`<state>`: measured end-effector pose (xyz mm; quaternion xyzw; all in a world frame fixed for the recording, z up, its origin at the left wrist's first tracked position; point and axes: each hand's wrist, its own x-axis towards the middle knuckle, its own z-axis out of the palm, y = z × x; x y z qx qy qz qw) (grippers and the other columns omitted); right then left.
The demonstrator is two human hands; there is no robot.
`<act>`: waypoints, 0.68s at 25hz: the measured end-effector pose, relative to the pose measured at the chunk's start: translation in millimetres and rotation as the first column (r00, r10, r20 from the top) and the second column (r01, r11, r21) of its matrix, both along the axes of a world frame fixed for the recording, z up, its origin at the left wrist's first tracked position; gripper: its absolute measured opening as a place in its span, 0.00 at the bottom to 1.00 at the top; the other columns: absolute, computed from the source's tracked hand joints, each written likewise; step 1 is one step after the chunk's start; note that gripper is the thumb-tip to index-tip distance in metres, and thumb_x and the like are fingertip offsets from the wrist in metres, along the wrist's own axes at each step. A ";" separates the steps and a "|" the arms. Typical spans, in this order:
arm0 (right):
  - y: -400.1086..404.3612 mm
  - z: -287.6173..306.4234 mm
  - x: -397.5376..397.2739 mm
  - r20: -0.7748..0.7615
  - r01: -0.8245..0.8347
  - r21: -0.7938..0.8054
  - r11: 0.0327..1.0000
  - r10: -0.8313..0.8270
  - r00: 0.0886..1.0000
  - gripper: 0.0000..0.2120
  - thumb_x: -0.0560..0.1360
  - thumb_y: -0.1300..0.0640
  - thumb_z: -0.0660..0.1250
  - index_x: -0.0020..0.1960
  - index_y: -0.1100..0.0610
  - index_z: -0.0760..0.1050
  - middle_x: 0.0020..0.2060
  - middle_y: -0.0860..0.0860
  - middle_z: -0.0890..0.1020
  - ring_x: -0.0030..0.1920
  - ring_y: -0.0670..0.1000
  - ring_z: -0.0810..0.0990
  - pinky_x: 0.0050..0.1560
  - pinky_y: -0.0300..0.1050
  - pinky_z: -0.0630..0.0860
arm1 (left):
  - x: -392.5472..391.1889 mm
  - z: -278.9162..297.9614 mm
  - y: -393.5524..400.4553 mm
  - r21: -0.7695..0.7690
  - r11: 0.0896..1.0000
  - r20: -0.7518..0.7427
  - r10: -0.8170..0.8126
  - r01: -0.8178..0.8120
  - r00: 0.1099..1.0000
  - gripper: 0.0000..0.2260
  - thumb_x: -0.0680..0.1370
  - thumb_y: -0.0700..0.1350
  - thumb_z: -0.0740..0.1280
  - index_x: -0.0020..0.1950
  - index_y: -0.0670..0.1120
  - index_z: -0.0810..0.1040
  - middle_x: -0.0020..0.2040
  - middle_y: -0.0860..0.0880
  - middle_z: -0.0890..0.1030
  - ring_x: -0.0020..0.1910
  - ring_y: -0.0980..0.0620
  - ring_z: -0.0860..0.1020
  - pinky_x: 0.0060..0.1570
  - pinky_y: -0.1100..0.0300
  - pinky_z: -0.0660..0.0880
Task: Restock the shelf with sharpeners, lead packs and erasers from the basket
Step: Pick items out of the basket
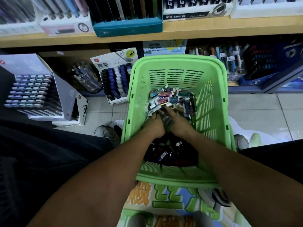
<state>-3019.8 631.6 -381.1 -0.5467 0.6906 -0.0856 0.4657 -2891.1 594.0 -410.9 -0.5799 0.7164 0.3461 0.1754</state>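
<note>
Both hands reach into the green basket [211, 102] on the floor. The left hand [156, 126] and right hand [176, 122] meet over the small packs [172, 97]. I cannot tell whether their fingers grip anything.

Glossy green plastic basket [211, 102], smooth wooden shelf [213, 27], glazed floor tiles [255, 112], clear plastic jar [85, 76]

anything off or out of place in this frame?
Yes: display boxes sit on the floor tiles rather than the shelf. The lead-pack display leans back beside the green basket, and a grey box is tilted at left. Both hands dig in the loose pile in the basket.
</note>
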 end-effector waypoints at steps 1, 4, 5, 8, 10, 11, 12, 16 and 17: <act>-2.3 3.9 -3.3 0.038 0.092 -0.031 0.995 -0.091 0.995 0.44 0.73 0.68 0.63 0.77 0.33 0.52 0.67 0.51 0.77 0.46 0.55 0.82 0.36 0.45 0.76 | 1.3 4.5 -2.4 0.005 1.000 -0.028 0.022 -0.022 0.999 0.33 0.75 0.43 0.67 0.79 0.44 0.59 0.78 0.43 0.61 0.74 0.41 0.66 0.71 0.47 0.67; -7.9 5.2 -10.6 0.166 0.370 -0.062 0.927 -0.356 0.919 0.43 0.72 0.76 0.61 0.76 0.40 0.62 0.65 0.48 0.79 0.42 0.53 0.82 0.30 0.42 0.71 | 1.1 21.1 -0.7 -0.012 0.993 -0.058 0.114 -0.115 0.992 0.12 0.78 0.37 0.63 0.61 0.39 0.75 0.60 0.39 0.78 0.54 0.42 0.78 0.55 0.52 0.77; -9.0 4.5 -10.4 0.192 0.440 -0.066 0.896 -0.421 0.886 0.42 0.72 0.78 0.61 0.75 0.42 0.64 0.63 0.47 0.80 0.41 0.52 0.83 0.29 0.43 0.71 | 1.4 25.8 1.2 -0.021 0.993 -0.051 0.116 -0.117 0.992 0.10 0.78 0.35 0.62 0.58 0.39 0.76 0.57 0.39 0.79 0.51 0.42 0.78 0.52 0.53 0.77; -10.7 8.0 -8.8 0.138 0.520 -0.115 0.846 -0.505 0.852 0.31 0.73 0.77 0.61 0.66 0.48 0.73 0.55 0.46 0.82 0.41 0.50 0.83 0.30 0.41 0.73 | -0.5 29.9 8.2 0.002 0.996 0.008 0.091 -0.091 0.996 0.09 0.79 0.36 0.61 0.58 0.38 0.76 0.56 0.38 0.79 0.51 0.41 0.78 0.46 0.56 0.74; -10.1 13.6 -7.6 0.019 0.478 -0.137 0.868 -0.480 0.877 0.21 0.75 0.74 0.62 0.56 0.51 0.77 0.46 0.46 0.80 0.39 0.48 0.80 0.31 0.40 0.73 | -2.3 33.6 10.1 0.022 0.998 0.048 0.058 -0.060 0.997 0.06 0.79 0.36 0.62 0.55 0.38 0.75 0.54 0.38 0.79 0.49 0.41 0.78 0.44 0.55 0.72; -8.9 15.2 -6.7 -0.044 0.423 -0.119 0.898 -0.430 0.902 0.17 0.76 0.71 0.62 0.53 0.52 0.78 0.44 0.47 0.79 0.38 0.48 0.80 0.32 0.41 0.73 | -2.0 35.6 10.4 0.023 0.999 0.063 0.048 -0.050 0.997 0.07 0.79 0.36 0.62 0.56 0.38 0.75 0.54 0.38 0.79 0.50 0.41 0.78 0.45 0.54 0.73; -7.4 14.0 -4.5 -0.114 0.342 -0.088 0.936 -0.350 0.930 0.14 0.77 0.69 0.63 0.53 0.53 0.80 0.44 0.49 0.80 0.37 0.50 0.80 0.34 0.43 0.76 | -1.2 34.1 10.0 0.013 0.999 0.078 0.034 -0.035 0.996 0.08 0.79 0.36 0.61 0.58 0.38 0.75 0.56 0.38 0.79 0.52 0.40 0.78 0.47 0.53 0.74; 3.6 0.3 -0.5 -0.340 -0.083 0.119 0.989 0.119 0.933 0.11 0.76 0.65 0.64 0.52 0.57 0.82 0.51 0.57 0.83 0.43 0.56 0.82 0.44 0.47 0.79 | -1.8 34.3 12.6 0.040 0.998 0.146 -0.050 0.045 0.988 0.10 0.80 0.38 0.62 0.60 0.38 0.75 0.58 0.39 0.79 0.56 0.41 0.79 0.51 0.53 0.75; 5.6 -1.0 1.5 -0.365 -0.171 0.155 0.973 0.217 0.905 0.09 0.76 0.64 0.64 0.52 0.58 0.81 0.52 0.57 0.82 0.45 0.56 0.82 0.44 0.47 0.78 | -2.3 34.1 13.4 0.067 0.994 0.160 -0.093 0.083 0.983 0.09 0.80 0.39 0.63 0.59 0.38 0.76 0.57 0.39 0.79 0.53 0.42 0.79 0.49 0.54 0.75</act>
